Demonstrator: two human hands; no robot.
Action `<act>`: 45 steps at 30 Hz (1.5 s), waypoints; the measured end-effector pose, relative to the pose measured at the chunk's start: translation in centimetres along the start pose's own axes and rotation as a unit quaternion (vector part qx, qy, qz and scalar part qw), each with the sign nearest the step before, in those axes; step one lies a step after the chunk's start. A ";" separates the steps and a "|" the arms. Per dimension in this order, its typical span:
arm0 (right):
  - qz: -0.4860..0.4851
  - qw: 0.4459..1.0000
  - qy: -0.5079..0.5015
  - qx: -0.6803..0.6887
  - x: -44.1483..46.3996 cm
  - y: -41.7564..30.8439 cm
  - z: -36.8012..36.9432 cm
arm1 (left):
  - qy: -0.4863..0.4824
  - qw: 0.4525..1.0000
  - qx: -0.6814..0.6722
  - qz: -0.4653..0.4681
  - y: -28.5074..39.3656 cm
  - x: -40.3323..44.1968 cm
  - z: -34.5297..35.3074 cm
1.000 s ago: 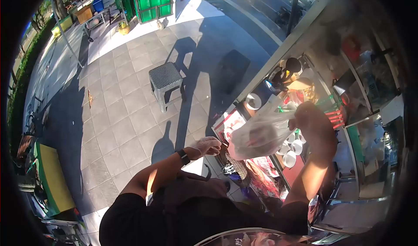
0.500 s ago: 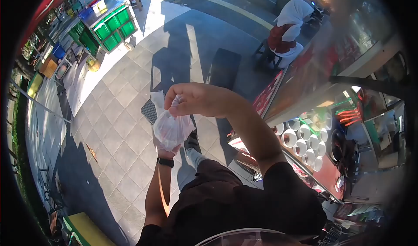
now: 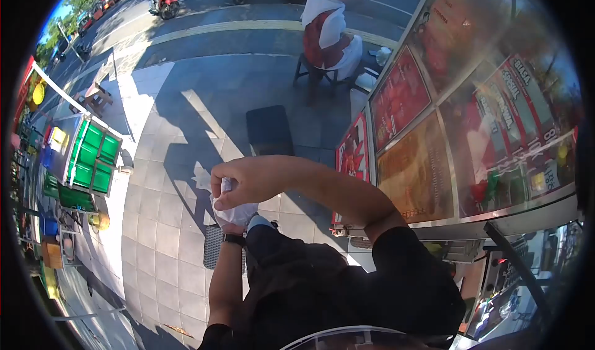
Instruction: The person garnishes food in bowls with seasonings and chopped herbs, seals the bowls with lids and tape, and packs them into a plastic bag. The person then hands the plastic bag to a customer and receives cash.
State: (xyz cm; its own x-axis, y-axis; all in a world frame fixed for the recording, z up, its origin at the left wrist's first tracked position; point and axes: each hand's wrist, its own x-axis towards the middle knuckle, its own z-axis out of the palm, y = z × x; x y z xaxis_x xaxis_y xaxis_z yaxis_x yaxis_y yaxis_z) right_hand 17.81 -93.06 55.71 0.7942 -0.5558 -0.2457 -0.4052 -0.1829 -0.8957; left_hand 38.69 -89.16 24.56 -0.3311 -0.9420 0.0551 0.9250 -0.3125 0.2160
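A translucent white plastic bag (image 3: pixel 238 215) hangs in front of me, low over the pavement. My right hand (image 3: pixel 254 178) reaches across from the right, its fingers curled and pinching the gathered top of the bag. Under the bag is my left hand (image 3: pixel 232 228), with a dark band on its wrist. It grips the bag from below, and most of its fingers are hidden by the bag and my right hand. What the bag contains cannot be made out.
To the right stands a glass-sided stall (image 3: pixel 415 179) with red printed signs. A person (image 3: pixel 325 37) sits on a stool ahead. A dark mat (image 3: pixel 269 130) lies on the paving. At left is a cart with green panels (image 3: pixel 93 155); a red motorcycle (image 3: pixel 165 2) is on the road.
My view has turned right and upward, showing more of the stall front and road. My right hand now sits lower over the bag, covering more of it. Both hands keep hold of it.
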 end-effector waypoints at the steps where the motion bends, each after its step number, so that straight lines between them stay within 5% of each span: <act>1: 0.003 1.000 0.028 0.000 0.3 0.8 -1.7 | -0.008 0.999 -0.024 -0.036 -0.3 3.3 -0.3; 9: 0.124 0.964 0.232 -0.047 0.7 7.1 -17.7 | -0.040 0.936 -0.191 -0.292 -6.6 30.1 -2.8; 13: 0.283 0.909 0.300 -0.069 0.1 7.6 -26.0 | 0.024 0.925 -0.142 -0.352 -10.0 39.1 -0.6; 18: 0.304 0.855 0.415 -0.061 -1.5 13.2 -33.5 | 0.081 0.898 -0.106 -0.419 -14.0 47.9 1.6; 20: 0.314 0.837 0.447 -0.041 -2.4 14.6 -36.3 | 0.031 0.892 -0.128 -0.433 -15.9 50.8 2.5; 28: 0.177 0.820 0.544 0.013 -5.8 13.0 -45.1 | -0.034 0.877 -0.173 -0.448 -20.1 59.2 7.8; 45: 0.236 0.807 0.542 0.009 -7.3 20.5 -48.7 | 0.005 0.872 -0.186 -0.453 -27.9 63.4 2.3</act>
State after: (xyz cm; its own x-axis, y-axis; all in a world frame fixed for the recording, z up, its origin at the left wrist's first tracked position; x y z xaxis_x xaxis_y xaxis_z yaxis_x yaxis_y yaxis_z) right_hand -18.38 -132.31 57.15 -0.3120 -0.9447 -0.1014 -0.5318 0.2621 -0.8053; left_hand -8.53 -139.83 24.29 -0.9571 -0.2893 0.0173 0.2827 -0.9451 -0.1640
